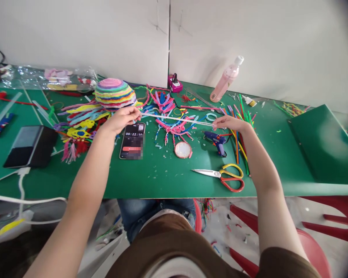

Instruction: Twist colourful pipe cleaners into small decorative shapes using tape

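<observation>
My left hand [123,117] and my right hand [230,123] each pinch one end of a white pipe cleaner [176,119], stretched straight between them above the green table [162,177]. Under the stretched wire lie bent pink and blue pipe cleaner shapes [174,125]. A phone showing a timer [132,140] lies just below my left hand. A blue glue gun [217,141] sits below my right hand, beside a bundle of straight coloured pipe cleaners [239,131].
A striped multicoloured dome [113,94] and coloured craft shapes [81,127] lie at the left. Scissors [223,175] rest near the front edge. A small round mirror-like disc [183,150], a pink bottle [226,79], a dark tablet [29,146] and a green board [321,143] are also on the table.
</observation>
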Motion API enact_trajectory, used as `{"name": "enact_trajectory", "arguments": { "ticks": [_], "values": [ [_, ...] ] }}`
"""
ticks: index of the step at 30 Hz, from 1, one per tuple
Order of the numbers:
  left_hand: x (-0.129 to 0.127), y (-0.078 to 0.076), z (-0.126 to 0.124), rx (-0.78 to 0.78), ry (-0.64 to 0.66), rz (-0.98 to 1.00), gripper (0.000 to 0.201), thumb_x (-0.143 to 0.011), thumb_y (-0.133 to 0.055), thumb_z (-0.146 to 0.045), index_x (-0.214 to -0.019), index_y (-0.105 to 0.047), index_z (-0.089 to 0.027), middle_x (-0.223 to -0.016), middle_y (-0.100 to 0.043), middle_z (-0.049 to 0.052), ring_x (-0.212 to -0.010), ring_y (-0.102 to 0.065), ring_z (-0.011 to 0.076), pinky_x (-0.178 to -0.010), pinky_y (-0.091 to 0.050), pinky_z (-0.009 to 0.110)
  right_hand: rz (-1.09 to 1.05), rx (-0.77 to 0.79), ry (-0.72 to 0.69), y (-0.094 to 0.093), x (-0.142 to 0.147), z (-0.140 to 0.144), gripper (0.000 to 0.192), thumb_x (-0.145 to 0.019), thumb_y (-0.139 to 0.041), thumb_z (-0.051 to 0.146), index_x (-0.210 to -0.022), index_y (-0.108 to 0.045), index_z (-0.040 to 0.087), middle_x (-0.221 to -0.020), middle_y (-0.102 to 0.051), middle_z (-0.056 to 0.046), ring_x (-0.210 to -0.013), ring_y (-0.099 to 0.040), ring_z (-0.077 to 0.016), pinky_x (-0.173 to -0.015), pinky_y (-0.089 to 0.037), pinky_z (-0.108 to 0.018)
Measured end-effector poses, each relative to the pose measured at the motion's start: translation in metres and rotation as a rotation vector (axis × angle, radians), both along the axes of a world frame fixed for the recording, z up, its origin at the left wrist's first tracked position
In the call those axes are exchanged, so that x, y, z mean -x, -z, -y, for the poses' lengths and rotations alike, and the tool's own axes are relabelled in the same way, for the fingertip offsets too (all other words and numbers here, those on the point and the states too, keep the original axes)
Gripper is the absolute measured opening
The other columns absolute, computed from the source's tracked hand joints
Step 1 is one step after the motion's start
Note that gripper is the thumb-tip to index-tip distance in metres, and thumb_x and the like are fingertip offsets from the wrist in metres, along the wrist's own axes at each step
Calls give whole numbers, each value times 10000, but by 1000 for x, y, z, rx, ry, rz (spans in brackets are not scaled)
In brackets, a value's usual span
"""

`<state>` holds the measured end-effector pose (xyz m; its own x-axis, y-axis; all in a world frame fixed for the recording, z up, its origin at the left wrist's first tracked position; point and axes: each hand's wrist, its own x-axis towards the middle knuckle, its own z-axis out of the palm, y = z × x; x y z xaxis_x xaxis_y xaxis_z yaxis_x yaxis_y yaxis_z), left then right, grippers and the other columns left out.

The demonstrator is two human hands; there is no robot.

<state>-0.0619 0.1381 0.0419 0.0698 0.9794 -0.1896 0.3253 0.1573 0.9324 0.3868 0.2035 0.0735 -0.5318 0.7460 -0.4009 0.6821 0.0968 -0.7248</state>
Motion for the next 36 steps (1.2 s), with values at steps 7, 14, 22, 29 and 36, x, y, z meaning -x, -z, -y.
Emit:
{"name": "enact_trajectory", "arguments": {
  "ticks": [7, 14, 22, 29, 36],
  "values": [
    [0, 1, -1, 111, 40, 94, 201, -934, -444, -63, -757, -457, -157, -706, -507, -5, -630, -427, 72, -481, -229, 182, -41, 96, 101, 3, -11, 0, 473, -553, -754, 624, -748, -729, 193, -745, -699, -34, -719, -591, -162, -699, -460, -310],
    [-26, 16, -16, 125, 1, -79, 116, -847, -582, -217, -758, -600, -145, -705, -623, 29, -607, -488, 104, -492, -314, 203, -62, -40, 351, 35, -20, 4, 420, -654, -710, 587, -756, -654, 183, -693, -642, -15, -661, -569, -129, -637, -463, -269],
    [-43, 29, -32, -25, 40, -344, 180, -729, -619, -350, -640, -655, -198, -730, -728, 53, -660, -606, 182, -596, -437, 274, 74, -473, 741, 46, -57, 31, 402, -852, -463, 509, -987, -620, 165, -942, -686, -98, -891, -634, -218, -844, -495, -356],
    [-38, 34, -15, -164, -62, -522, 514, -803, -562, -407, -1268, -609, -192, -991, -727, 80, -764, -645, 216, -760, -484, 346, 617, -544, 847, 50, -111, 91, 1171, -604, -721, 694, -1518, -189, 192, -1593, -259, -212, -1491, -225, -394, -1175, -218, -591],
    [-48, 31, 5, -251, -91, -348, 410, -791, -554, -378, -1137, -645, -178, -917, -702, 59, -742, -640, 180, -705, -493, 294, 636, -167, 685, 62, -120, 80, 1317, -606, -773, 582, -1547, 20, 114, -1596, -222, -273, -1467, -292, -416, -1157, -301, -568]
  ]
}}
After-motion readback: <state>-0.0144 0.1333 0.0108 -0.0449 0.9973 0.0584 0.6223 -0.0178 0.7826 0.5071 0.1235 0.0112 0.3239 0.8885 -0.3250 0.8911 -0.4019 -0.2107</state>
